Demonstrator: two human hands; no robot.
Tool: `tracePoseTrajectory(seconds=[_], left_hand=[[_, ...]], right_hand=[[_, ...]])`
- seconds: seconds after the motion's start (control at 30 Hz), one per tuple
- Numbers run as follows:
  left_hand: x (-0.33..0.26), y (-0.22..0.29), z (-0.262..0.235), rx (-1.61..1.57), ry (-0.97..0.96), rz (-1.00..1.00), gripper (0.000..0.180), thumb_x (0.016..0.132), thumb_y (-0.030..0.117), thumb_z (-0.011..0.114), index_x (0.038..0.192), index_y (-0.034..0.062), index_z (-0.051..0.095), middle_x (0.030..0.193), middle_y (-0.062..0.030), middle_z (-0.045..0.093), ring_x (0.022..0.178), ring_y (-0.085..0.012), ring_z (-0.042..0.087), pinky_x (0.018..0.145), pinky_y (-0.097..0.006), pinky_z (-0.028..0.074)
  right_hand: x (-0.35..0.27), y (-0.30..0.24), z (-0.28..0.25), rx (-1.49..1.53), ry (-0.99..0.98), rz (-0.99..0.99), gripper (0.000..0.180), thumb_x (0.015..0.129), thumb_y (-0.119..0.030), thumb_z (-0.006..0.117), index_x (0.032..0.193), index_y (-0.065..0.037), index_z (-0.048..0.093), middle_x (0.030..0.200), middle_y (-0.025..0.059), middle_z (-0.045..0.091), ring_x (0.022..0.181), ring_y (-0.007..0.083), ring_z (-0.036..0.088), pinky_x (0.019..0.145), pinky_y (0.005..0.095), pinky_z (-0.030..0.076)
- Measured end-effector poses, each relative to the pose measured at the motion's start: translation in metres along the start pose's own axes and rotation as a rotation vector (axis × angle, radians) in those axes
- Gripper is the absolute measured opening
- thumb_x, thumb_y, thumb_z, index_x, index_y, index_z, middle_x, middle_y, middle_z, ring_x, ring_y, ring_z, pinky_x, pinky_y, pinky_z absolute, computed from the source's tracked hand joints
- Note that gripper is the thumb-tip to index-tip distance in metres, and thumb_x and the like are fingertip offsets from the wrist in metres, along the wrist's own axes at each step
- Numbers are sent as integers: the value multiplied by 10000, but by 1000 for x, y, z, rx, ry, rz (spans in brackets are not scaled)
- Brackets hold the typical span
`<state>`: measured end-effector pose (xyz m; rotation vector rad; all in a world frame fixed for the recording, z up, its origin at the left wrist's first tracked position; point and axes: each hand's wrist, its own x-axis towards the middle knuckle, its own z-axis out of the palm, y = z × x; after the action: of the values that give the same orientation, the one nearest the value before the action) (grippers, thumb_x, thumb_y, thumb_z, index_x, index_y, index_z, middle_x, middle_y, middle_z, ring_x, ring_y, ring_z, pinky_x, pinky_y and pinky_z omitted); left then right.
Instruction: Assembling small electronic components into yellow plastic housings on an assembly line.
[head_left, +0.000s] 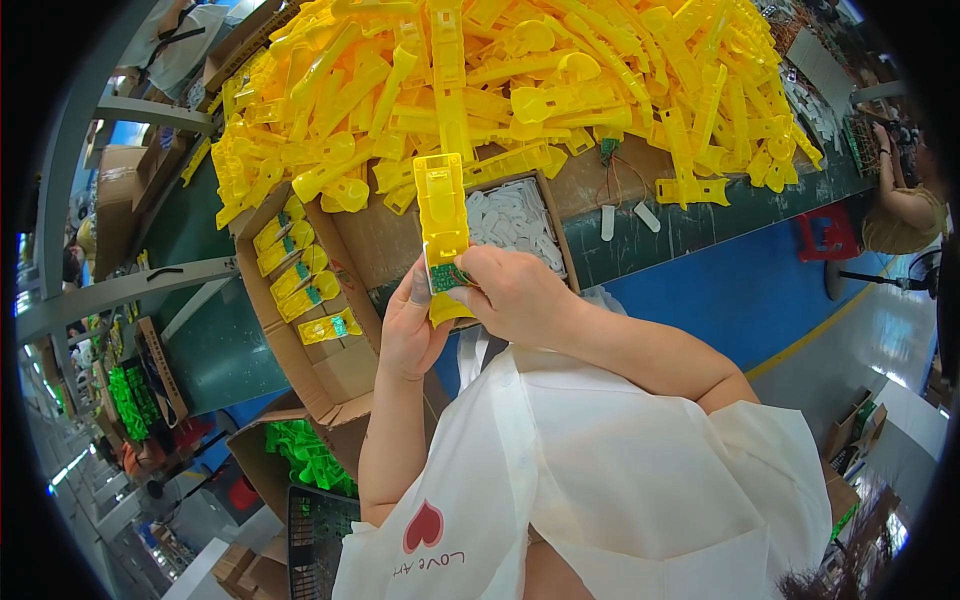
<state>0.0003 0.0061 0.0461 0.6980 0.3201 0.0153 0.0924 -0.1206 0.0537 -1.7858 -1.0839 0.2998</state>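
A long yellow plastic housing (440, 205) is held out in front of my chest, pointing away from me. My left hand (405, 330) is closed round its near end from the left. A small green circuit board (447, 277) lies at that near end. From the right, my right hand (520, 292) pinches at the board with thumb and fingers, which partly cover it. Beyond the hands, a big heap of similar yellow plastic parts (590, 95) covers the bench. Just behind the housing sits a small box of white plastic pieces (515, 215).
To the left, an open cardboard box (352, 290) holds several yellow housings with green boards (300, 285). A wired green board (608, 148) and two white pieces (607, 222) lie right on the bench. Green parts (305, 450) fill a lower box. Another person (905, 205) sits far right.
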Motion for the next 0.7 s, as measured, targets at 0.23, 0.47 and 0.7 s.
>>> tracePoseTrajectory(seconds=[0.23, 0.47, 0.7], left_hand=[[1, -5, 6, 74, 64, 65, 464, 905, 281, 363, 1278, 13, 294, 1236, -142, 413, 1118, -236, 438, 930, -358, 375], [2, -24, 0, -34, 142, 77, 434, 912, 286, 355, 1278, 59, 298, 1162, -72, 460, 1058, -187, 468, 890, -345, 398], [-1, -22, 9, -9, 146, 67, 413, 915, 300, 340, 1253, 61, 330, 1154, -73, 465, 1065, -196, 460, 897, -361, 384]], right_hand=[[4, -3, 0, -100, -67, -10, 171, 704, -38, 560, 773, -12, 407, 680, 130, 478, 610, 302, 536, 528, 360, 456], [3, 11, 8, -7, -40, 59, 199, 706, -58, 583, 786, -2, 410, 706, 147, 497, 625, 321, 538, 531, 383, 445], [0, 7, -8, 27, -83, 50, 202, 737, -75, 587, 846, 2, 436, 739, 147, 509, 644, 306, 534, 550, 363, 434]])
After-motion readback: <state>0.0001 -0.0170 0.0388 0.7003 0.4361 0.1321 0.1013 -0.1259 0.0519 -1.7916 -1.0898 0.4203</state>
